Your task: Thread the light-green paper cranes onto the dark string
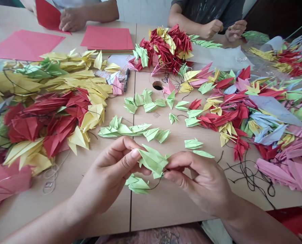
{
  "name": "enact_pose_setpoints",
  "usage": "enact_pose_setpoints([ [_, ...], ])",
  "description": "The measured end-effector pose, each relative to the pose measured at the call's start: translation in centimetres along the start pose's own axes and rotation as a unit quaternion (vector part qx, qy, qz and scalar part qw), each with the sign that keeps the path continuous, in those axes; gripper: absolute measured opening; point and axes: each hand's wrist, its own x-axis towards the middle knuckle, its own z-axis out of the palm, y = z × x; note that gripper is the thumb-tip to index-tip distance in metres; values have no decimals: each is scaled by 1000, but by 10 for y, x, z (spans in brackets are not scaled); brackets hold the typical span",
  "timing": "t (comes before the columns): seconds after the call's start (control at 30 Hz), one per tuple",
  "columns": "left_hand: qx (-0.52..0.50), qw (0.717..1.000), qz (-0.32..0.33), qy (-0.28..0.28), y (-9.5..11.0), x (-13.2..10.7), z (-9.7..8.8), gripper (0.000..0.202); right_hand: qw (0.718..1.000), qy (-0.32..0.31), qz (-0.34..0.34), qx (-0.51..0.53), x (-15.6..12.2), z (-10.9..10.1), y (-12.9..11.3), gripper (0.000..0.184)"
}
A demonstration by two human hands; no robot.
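My left hand (112,169) pinches a light green folded paper crane (152,159) between thumb and forefinger, just above the table's front edge. My right hand (199,179) is closed at the crane's lower right side, fingertips pressed together on it where a thin dark thread (156,186) comes out. The thread runs down to another green crane (137,184) hanging below my left hand. More green cranes (130,129) lie in a row on the wooden table (166,203) just beyond my hands.
Heaps of yellow and red cranes (51,112) fill the left side, mixed-colour cranes (255,112) the right. Loose black thread (249,173) lies right of my hand. Red paper sheets (107,37), a pen (126,79) and two other people's hands (72,18) (212,28) are across the table.
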Motion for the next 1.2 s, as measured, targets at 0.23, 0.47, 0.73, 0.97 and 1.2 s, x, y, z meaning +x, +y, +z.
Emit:
enact_pose_setpoints([
  [0.23, 42, 996, 5, -79, -3, -1, -3, 24, 993, 5, -93, -73, 9, -2, -8, 8],
  [0.47, 121, 991, 14, -64, -7, -3, -7, 18, 997, -20, -64, -44, 9, -2, -10, 11],
  [0.73, 90, 994, 0, -69, -4, -4, -7, 21, 945, -123, 190, 235, 12, -8, -11, 18],
  [0.97, 111, 992, -3, -53, -4, -6, -9, 25, 925, -101, 229, 284, 13, -7, -11, 17],
  [1.2, 164, 986, 22, -24, -4, -5, -6, 23, 990, -50, 64, 118, 10, -5, -13, 10],
])
